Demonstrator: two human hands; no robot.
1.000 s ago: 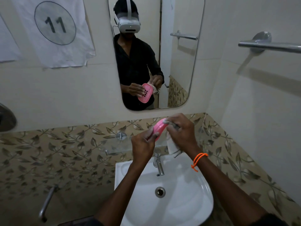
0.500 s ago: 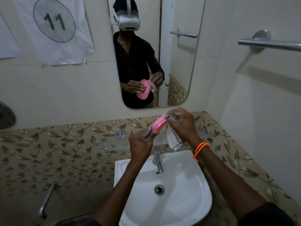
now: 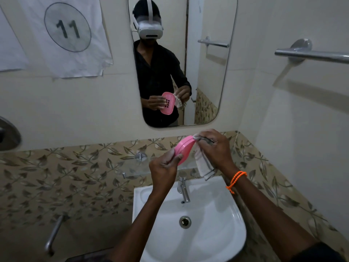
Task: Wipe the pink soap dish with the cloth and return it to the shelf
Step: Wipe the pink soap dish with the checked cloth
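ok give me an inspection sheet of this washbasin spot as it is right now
surface: white basin bare, drain open; glass shelf above it, nothing seen on it
job's things: pink soap dish held on edge above the tap; cloth at its upper end, tail hanging
clutter: nothing seen
grippers: left hand pinches the dish's lower end; right hand holds the cloth
cables: nothing seen
surroundings: mirror, towel bar, paper sheet marked 11

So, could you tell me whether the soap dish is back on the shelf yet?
No, the left hand holds the soap dish above the sink.
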